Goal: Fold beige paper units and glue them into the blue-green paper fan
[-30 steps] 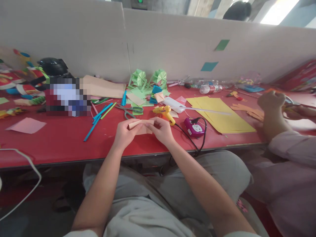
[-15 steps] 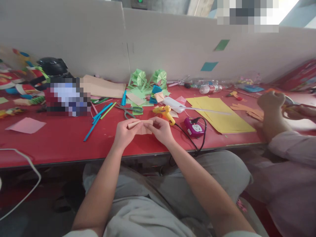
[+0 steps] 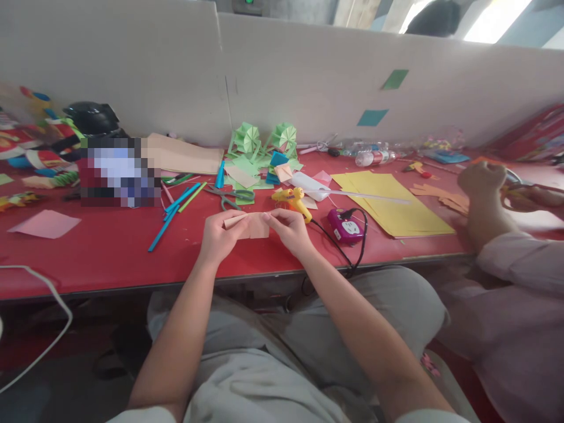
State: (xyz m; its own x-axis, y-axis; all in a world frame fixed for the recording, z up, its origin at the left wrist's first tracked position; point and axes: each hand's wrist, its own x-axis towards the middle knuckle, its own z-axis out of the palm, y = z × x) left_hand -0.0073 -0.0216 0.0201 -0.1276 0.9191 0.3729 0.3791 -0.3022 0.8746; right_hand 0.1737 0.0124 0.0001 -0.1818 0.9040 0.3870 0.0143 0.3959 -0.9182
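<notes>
Between my two hands a small folded piece of tan paper is held up over the front part of the red table. My left hand pinches its left side, with a folded flap sticking out between thumb and fingers. My right hand grips the upper right corner between thumb and fingertips. Just beyond the hands lie green-handled scissors and a yellow hot glue gun. A purple power socket with a black plug sits to the right of my right hand.
Blue paper sticks and a pink paper square lie at left. Green folded-paper models stand at the back. Yellow sheets lie at right, near another person's hand. A low partition borders the table.
My right thumb and fingers have shifted toward the paper's right corner, so more of its flat face shows. The left hand keeps its pinch.
</notes>
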